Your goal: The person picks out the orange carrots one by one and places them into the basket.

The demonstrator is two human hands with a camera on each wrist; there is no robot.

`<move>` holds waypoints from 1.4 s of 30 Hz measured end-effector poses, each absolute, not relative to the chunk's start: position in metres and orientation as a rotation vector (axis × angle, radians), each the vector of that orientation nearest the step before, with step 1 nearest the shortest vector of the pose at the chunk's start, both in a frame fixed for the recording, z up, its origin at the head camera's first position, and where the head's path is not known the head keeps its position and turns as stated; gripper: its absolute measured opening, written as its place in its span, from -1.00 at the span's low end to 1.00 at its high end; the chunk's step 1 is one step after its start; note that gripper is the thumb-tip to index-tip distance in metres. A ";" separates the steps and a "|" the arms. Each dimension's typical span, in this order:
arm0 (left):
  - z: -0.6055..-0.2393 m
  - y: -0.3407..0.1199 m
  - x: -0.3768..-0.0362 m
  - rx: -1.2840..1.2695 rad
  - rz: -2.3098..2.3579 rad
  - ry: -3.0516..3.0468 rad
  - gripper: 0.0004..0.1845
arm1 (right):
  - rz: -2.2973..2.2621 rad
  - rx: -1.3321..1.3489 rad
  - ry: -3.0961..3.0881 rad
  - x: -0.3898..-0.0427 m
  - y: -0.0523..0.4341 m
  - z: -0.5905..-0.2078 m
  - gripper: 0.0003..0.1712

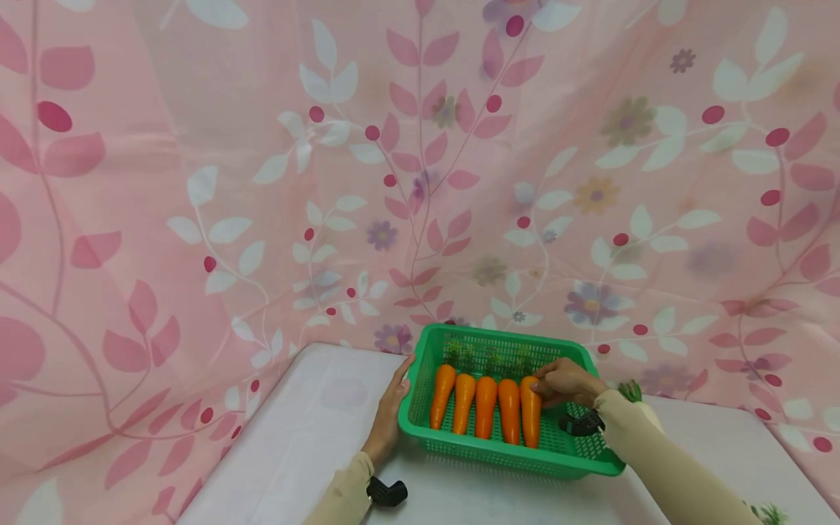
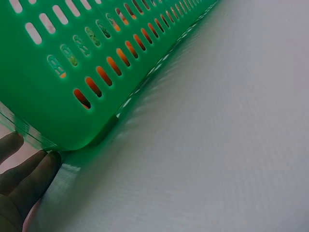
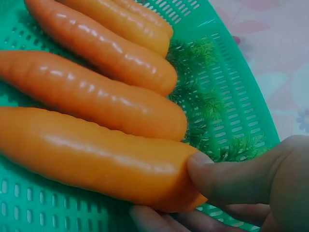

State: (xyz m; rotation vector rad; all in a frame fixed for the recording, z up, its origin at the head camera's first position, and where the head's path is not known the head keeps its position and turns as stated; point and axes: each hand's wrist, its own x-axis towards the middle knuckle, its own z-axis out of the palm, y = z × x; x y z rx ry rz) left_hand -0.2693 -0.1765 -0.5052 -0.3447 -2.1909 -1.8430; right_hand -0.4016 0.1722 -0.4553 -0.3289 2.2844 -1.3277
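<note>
Several orange carrots with green tops lie side by side in a green plastic basket (image 1: 512, 458). My right hand (image 1: 567, 382) pinches the thick end of the rightmost carrot (image 1: 531, 415); in the right wrist view the thumb (image 3: 205, 169) lies on top of that carrot (image 3: 96, 159) and fingertips show under it. At the basket's left side, my left hand (image 1: 389, 412) rests against the outer wall. Its fingers (image 2: 36, 176) touch the basket's lower corner in the left wrist view, fairly straight.
A white radish (image 1: 646, 414) with a green top lies on the table behind my right forearm. More green leaves (image 1: 771, 513) show at the lower right edge. The white table (image 1: 282, 437) meets a pink floral curtain (image 1: 420, 182) at the back.
</note>
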 end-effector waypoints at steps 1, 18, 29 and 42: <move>-0.505 -0.177 -0.270 -0.346 -1.848 -2.191 -0.46 | -1.317 -0.325 2.287 -0.402 0.172 -0.456 -0.40; -0.519 -0.177 -0.281 -0.327 -1.841 -2.187 -0.47 | -1.204 -0.290 2.339 -0.408 0.169 -0.460 -0.45; -0.543 -0.179 -0.293 -0.298 -1.842 -2.152 -0.47 | -1.184 -0.273 2.309 -0.409 0.170 -0.458 -0.38; -0.536 -0.183 -0.291 -0.340 -1.807 -2.190 -0.48 | -1.189 -0.278 2.297 -0.407 0.169 -0.458 -0.34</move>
